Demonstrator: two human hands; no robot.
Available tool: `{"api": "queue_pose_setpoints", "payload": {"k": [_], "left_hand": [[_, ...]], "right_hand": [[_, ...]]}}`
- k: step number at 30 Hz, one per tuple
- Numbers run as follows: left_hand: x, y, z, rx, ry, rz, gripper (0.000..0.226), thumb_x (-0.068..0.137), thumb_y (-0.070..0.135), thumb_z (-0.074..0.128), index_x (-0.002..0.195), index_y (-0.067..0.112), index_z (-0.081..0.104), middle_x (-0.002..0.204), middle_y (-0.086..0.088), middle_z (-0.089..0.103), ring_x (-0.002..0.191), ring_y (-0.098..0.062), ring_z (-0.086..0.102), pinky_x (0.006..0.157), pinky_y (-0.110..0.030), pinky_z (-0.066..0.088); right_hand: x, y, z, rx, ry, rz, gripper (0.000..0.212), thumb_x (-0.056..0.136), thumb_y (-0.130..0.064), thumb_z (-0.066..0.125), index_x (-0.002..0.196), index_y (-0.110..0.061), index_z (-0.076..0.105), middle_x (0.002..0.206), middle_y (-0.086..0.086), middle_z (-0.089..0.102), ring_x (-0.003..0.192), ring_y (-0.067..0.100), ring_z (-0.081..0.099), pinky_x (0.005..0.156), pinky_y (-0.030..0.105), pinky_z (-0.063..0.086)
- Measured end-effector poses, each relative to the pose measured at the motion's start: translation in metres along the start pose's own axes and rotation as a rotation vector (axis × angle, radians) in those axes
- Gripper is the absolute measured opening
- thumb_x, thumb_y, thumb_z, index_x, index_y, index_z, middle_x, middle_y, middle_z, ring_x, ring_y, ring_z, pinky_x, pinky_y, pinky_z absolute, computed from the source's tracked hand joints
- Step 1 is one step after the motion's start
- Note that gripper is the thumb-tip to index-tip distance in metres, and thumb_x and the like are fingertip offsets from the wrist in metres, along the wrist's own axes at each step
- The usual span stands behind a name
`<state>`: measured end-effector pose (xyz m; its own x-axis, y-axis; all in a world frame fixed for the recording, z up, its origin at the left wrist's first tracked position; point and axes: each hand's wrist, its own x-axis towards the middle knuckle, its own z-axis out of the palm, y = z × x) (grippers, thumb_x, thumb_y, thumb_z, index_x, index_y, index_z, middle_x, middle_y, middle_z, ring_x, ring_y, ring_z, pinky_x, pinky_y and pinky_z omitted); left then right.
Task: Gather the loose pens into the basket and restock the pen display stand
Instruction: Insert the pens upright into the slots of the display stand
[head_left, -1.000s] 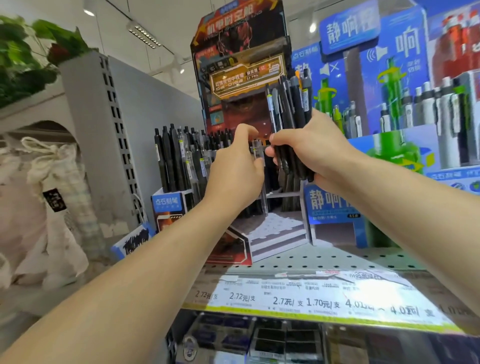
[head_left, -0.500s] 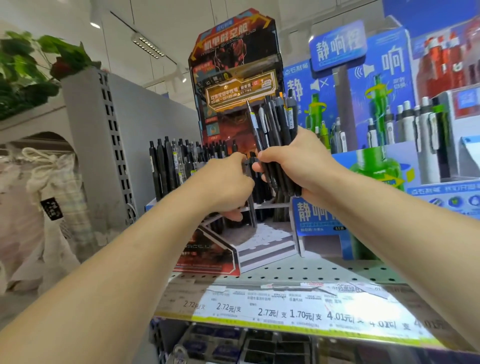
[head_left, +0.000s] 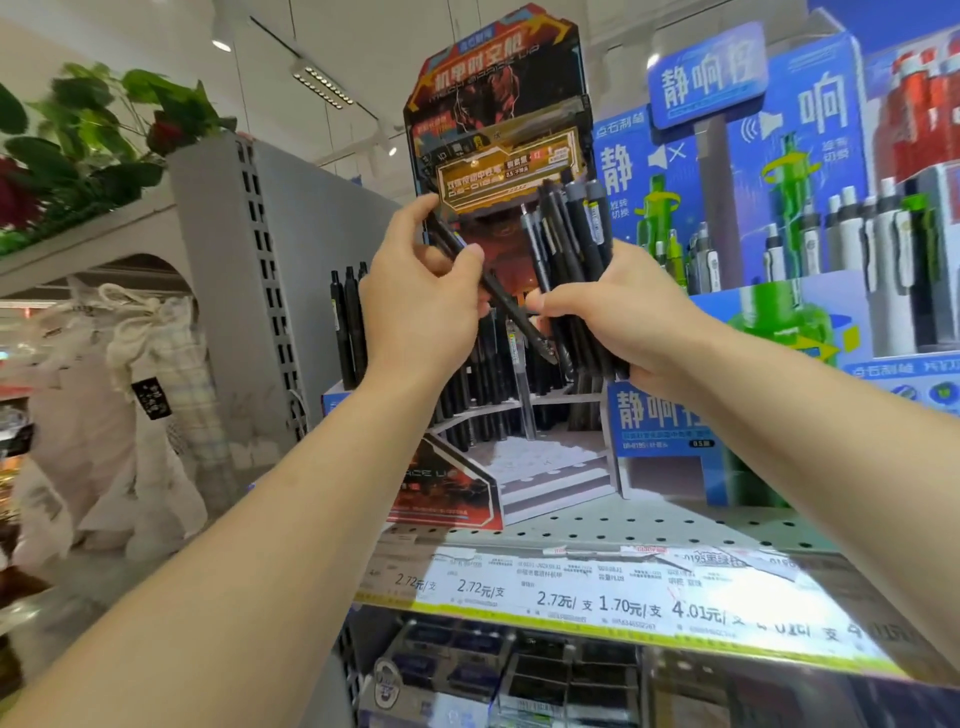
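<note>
Price strip (head_left: 597, 597), nearest item: white paper labels along the front edge of the pale perforated metal shelf (head_left: 649, 525), reading "2.72元/支" twice, then "2.7元/支", "1.70元/支", "4.01元/支"; the labels further right are glare-washed and unreadable.

Left hand (head_left: 421, 312): fingers curled, pinching a single slim black pen (head_left: 498, 296) that lies slanted, upper end toward the thumb, lower end crossing toward the other hand.

Right hand (head_left: 618, 325): clenched round an upright bundle of black and grey pens (head_left: 576, 249), caps fanned above the fist.

Step in hand, as judged: restocking; one pen drawn from the bundle for placing. No basket in view.

Next move, as judged: turn the single pen upright and lower it into a free hole without knocking its neighbours; the bundle kept firmly gripped so that nothing slips.

Dark red-and-black tiered cardboard pen display stand (head_left: 519, 452), directly behind the hands on the shelf: rear tiers hold black pens, white front steps show vacant holes. Header card carries Chinese characters and an orange panel; only "0.5" reads with any confidence.

Blue cardboard display (head_left: 660, 415), just beside on the right: large "静" and "响" characters, "0.5" tag, white and green pens.

Far left: green leafy plant (head_left: 88, 140), cream cloth bags (head_left: 124, 405).
</note>
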<state>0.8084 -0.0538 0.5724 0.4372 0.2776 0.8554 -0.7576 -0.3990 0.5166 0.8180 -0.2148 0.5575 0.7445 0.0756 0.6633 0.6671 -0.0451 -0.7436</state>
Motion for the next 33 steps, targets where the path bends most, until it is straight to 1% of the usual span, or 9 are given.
{"api": "queue_pose_setpoints", "payload": {"k": [3,6,10,13,16,19,26,29,33], "left_hand": [[-0.005,-0.007,-0.002,0.046,0.064,0.067,0.045,0.094,0.018,0.066,0.133,0.036,0.053,0.076,0.013,0.062,0.075,-0.013,0.070,0.073,-0.041,0.062],[-0.018,-0.013,0.000,0.186,-0.012,0.174,0.046,0.094,0.023,0.068,0.134,0.038,0.052,0.076,0.019,0.063,0.068,-0.008,0.067,0.070,-0.042,0.062],[-0.032,-0.020,0.007,0.327,-0.118,0.278,0.043,0.095,0.026,0.067,0.135,0.033,0.054,0.075,0.013,0.065,0.064,-0.007,0.066,0.071,-0.039,0.059],[-0.037,-0.026,0.010,0.374,-0.196,0.295,0.041,0.096,0.026,0.065,0.134,0.033,0.054,0.075,0.008,0.067,0.067,-0.013,0.068,0.077,-0.042,0.059],[-0.034,-0.027,0.013,0.389,-0.231,0.256,0.040,0.096,0.028,0.065,0.134,0.035,0.055,0.074,0.008,0.068,0.071,-0.015,0.069,0.079,-0.044,0.059],[-0.029,-0.026,0.016,0.398,-0.238,0.228,0.038,0.096,0.030,0.066,0.132,0.035,0.057,0.073,0.011,0.069,0.071,-0.013,0.070,0.077,-0.041,0.060],[-0.026,-0.024,0.023,0.409,-0.263,0.193,0.029,0.097,0.030,0.064,0.125,0.030,0.062,0.069,0.007,0.067,0.065,-0.014,0.070,0.068,-0.039,0.061],[-0.020,-0.020,0.020,0.461,-0.318,0.194,0.029,0.098,0.030,0.063,0.126,0.031,0.062,0.072,0.005,0.070,0.069,-0.016,0.071,0.076,-0.040,0.060],[-0.018,-0.017,0.015,0.563,-0.370,0.278,0.029,0.100,0.028,0.058,0.128,0.030,0.064,0.082,0.005,0.074,0.081,-0.018,0.072,0.086,-0.042,0.057]], "right_hand": [[0.002,0.004,0.001,0.009,0.122,-0.011,0.022,0.089,-0.007,0.073,0.096,-0.017,0.055,0.083,0.012,0.074,0.067,0.021,0.073,0.066,0.039,0.059],[0.002,0.004,0.002,-0.041,0.175,-0.065,0.019,0.087,-0.009,0.073,0.092,-0.019,0.058,0.067,0.004,0.073,0.064,0.023,0.070,0.066,0.042,0.061],[0.001,0.004,0.003,-0.025,0.168,-0.084,0.017,0.087,-0.007,0.073,0.094,-0.018,0.063,0.074,0.009,0.074,0.072,0.028,0.074,0.066,0.050,0.064],[0.001,0.006,0.003,-0.017,0.165,-0.074,0.019,0.085,-0.007,0.074,0.093,-0.020,0.062,0.076,0.007,0.075,0.072,0.023,0.075,0.068,0.053,0.064],[0.002,0.006,0.002,-0.045,0.159,-0.059,0.023,0.078,-0.009,0.074,0.095,-0.019,0.062,0.074,0.006,0.076,0.077,0.028,0.076,0.072,0.055,0.063],[0.002,0.006,0.002,-0.040,0.157,-0.060,0.024,0.076,-0.007,0.073,0.091,-0.021,0.059,0.069,0.006,0.074,0.075,0.031,0.076,0.071,0.055,0.063],[0.000,0.004,0.002,-0.042,0.165,-0.074,0.028,0.081,-0.005,0.074,0.087,-0.027,0.058,0.081,0.008,0.074,0.072,0.029,0.076,0.066,0.051,0.064],[0.000,0.005,0.001,-0.032,0.168,-0.065,0.028,0.081,-0.006,0.075,0.087,-0.027,0.057,0.081,0.007,0.074,0.072,0.027,0.077,0.067,0.050,0.064],[0.001,0.005,0.002,-0.011,0.160,-0.043,0.026,0.081,-0.005,0.075,0.091,-0.022,0.059,0.079,0.007,0.075,0.070,0.026,0.077,0.067,0.050,0.064]]}}
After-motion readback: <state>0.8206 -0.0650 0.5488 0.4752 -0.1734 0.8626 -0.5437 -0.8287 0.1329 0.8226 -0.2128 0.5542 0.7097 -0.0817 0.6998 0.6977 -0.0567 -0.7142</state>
